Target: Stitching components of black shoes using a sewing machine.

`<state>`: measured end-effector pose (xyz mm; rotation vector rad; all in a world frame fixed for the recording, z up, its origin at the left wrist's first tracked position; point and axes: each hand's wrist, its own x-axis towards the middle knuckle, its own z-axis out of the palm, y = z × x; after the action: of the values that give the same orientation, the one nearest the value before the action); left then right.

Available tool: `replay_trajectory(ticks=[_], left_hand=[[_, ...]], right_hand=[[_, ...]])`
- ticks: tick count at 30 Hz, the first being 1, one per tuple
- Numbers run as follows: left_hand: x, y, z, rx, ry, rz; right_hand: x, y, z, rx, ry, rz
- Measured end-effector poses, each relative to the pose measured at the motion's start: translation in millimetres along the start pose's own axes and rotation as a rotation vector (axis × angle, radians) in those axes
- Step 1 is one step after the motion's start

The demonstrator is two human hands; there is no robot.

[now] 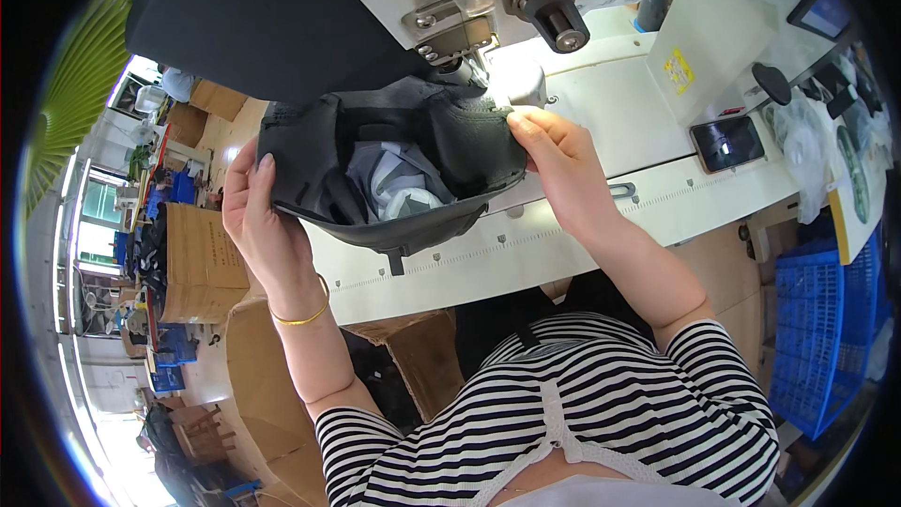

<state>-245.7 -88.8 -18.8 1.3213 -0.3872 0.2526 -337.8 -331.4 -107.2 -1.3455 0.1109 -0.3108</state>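
Observation:
A black fabric bag (pixel 330 155) hangs open-mouthed in front of a sewing machine (pixel 460 23), with grey and white lining showing inside. At its left edge my left hand (pixel 251 202) grips the fabric, thumb on the near side. The bag's upper right corner is pinched between the thumb and fingers of my right hand (pixel 554 152), close to the machine's needle area. A short black tab sticks down from the bag's near edge. The bag's far side meets the machine, and whether it lies under the presser foot is hidden.
A white machine table (pixel 413 277) with a ruler strip runs across. On it at right lies a phone (pixel 727 145); beyond are clear plastic bags (pixel 801 150). A blue crate (pixel 818 338) stands at lower right. Cardboard boxes (pixel 202 263) are at left, and a green fan-like shape (pixel 80 75) is upper left.

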Motion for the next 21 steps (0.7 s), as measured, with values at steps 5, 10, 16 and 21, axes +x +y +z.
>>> replay_trajectory(ticks=[5, 10, 16, 21], left_hand=[[4.5, -3.6, 3.5, -0.021, 0.015, -0.025], [21.2, -14.8, -1.8, 0.116, -0.048, -0.145], [107.2, -32.4, -9.3, 0.417, -0.07, -0.113], [185.3, 8.4, 5.2, -0.047, -0.843, -0.062]], right_hand=[[-4.6, 0.7, 4.1, 0.082, 0.033, -0.075], [-6.6, -3.2, 7.0, 0.134, 0.0, -0.075], [-22.5, -6.3, -7.7, 0.188, -0.084, -0.024], [-35.9, -0.4, -10.2, 0.096, -0.154, 0.042]])
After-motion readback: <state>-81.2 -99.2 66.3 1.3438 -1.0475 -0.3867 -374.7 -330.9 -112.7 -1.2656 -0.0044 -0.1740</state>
